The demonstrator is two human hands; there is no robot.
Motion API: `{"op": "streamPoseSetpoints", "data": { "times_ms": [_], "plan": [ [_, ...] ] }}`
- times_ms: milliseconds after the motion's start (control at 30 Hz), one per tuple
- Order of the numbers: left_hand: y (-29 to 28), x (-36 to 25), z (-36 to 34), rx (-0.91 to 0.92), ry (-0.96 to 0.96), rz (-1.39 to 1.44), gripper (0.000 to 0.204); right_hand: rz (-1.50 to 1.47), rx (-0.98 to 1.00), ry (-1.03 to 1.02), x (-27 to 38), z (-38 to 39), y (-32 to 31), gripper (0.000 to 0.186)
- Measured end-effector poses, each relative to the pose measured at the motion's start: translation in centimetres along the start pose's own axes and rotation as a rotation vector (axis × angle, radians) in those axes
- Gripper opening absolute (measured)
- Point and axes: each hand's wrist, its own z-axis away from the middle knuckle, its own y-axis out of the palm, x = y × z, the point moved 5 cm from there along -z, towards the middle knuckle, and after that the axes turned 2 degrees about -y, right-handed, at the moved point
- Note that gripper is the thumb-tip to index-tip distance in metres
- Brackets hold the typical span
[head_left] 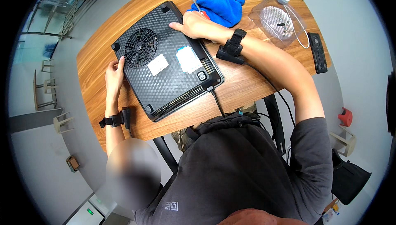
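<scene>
Cooker (167, 60) lies upside down mid-table (247, 89), fan grille up. Left hand (114, 71) flat on left edge, fingers open, not clamping. Right hand (197, 25) pressing far corner by blue cloth (220, 1), also open. Looks heavy, rigid; glass face underneath, fragile. Best grab: opposite side edges.

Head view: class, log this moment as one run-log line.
left hand: on cooktop's left edge | right hand: on its far edge | black cooktop: underside up on wooden table | blue cloth: behind
</scene>
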Motion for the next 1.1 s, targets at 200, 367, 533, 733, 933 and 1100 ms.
{"op": "streamPoseSetpoints", "data": {
  "times_ms": [200, 367, 533, 733, 933, 1100],
  "plan": [
    [0.1, 0.8, -0.6, 0.052, -0.015, 0.069, 0.067, 0.011, -0.021, 0.009, 0.3, 0.1, -0.1, 0.077],
    [0.0, 0.0, -0.2, 0.057, -0.037, 0.135, 0.067, 0.026, -0.027, 0.005, 0.7, 0.3, -0.6, 0.076],
    [0.2, 0.6, -0.6, 0.047, -0.032, 0.151, 0.066, 0.049, -0.051, -0.013, 0.9, 0.5, -0.8, 0.076],
    [0.1, -0.2, -0.6, 0.124, -0.092, 0.138, 0.066, 0.007, 0.13, 0.157, 0.8, 0.3, -0.9, 0.065],
    [0.3, 3.0, -1.6, 0.062, -0.01, 0.161, 0.061, -0.022, 0.098, 0.138, 2.0, 0.6, -1.4, 0.063],
    [0.1, 0.4, -0.4, 0.111, -0.079, 0.232, 0.055, -0.035, 0.089, 0.146, 1.6, 0.1, -1.7, 0.063]
  ]
}}
